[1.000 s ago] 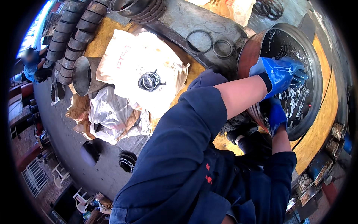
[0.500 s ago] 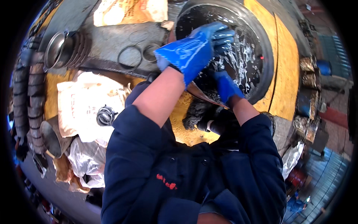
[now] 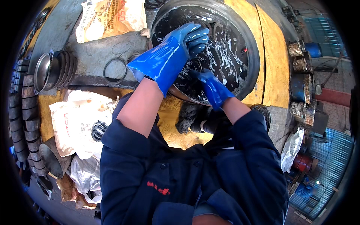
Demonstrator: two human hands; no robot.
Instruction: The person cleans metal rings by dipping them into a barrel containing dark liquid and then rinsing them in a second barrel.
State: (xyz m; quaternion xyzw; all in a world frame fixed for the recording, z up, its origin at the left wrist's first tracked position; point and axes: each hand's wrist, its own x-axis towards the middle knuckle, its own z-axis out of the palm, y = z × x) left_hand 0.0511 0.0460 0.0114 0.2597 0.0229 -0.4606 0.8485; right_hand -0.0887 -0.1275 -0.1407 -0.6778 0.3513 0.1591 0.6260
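A large round metal tub (image 3: 252, 63) of dark, glossy liquid (image 3: 225, 52) stands in front of me. Both my hands wear long blue rubber gloves. My left hand (image 3: 193, 39) is over the tub's left half, its wet fingers curled inward; whatever they hold, if anything, is hidden. Lower and to its right, my right hand (image 3: 210, 84) reaches over the near rim, with its fingertips down at the liquid and out of sight. Thin curved lines, perhaps rings, show faintly in the liquid near the left hand's fingers.
Thin dark rings (image 3: 115, 70) lie on the grey metal surface left of the tub. Beyond them is a printed sack (image 3: 112, 18). Stacked metal rings (image 3: 62, 71) stand far left. Another white sack (image 3: 77, 123) carries a bundle of black rings (image 3: 99, 130). Dirty cans (image 3: 302, 86) line the right.
The view has shifted, so the tub sits further left. My left hand has moved left over the tub, and its fingers are more curled. My right hand remains at the near side.
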